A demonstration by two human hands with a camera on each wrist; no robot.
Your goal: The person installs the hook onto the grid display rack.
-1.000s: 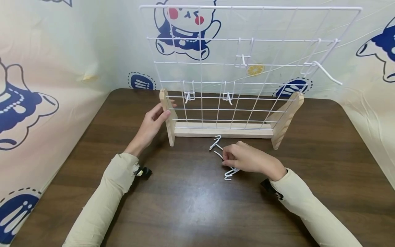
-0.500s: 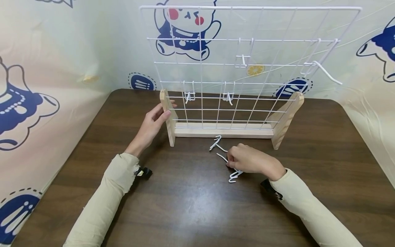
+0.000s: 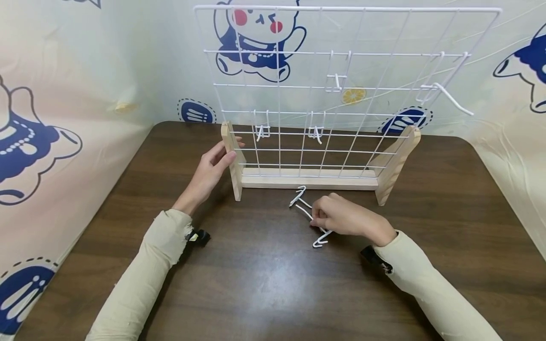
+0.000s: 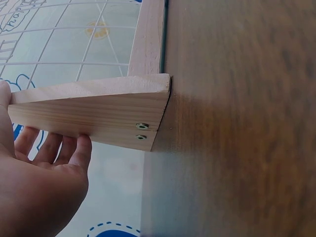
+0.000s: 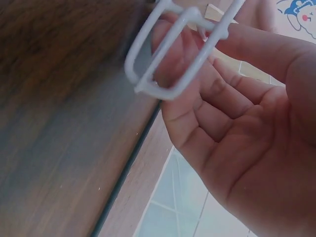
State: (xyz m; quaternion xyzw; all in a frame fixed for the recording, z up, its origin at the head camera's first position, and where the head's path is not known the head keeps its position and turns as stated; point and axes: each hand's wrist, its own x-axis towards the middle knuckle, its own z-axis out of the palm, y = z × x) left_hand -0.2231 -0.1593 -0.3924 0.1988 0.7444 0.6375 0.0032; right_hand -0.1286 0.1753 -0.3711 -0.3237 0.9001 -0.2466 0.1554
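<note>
Hands work at a white wire grid (image 3: 341,71) standing in a wooden stand (image 3: 309,180) on the dark bench (image 3: 256,284): from the head camera, the left hand (image 3: 209,173) clasps the stand's left upright, while the right hand (image 3: 341,218) pinches a white wire hook (image 3: 320,239) just in front of the stand, beside a second hook (image 3: 298,195). Left wrist view: fingers (image 4: 59,148) wrap behind the upright. Right wrist view: fingertips (image 5: 173,44) pinch the hook (image 5: 163,64).
</note>
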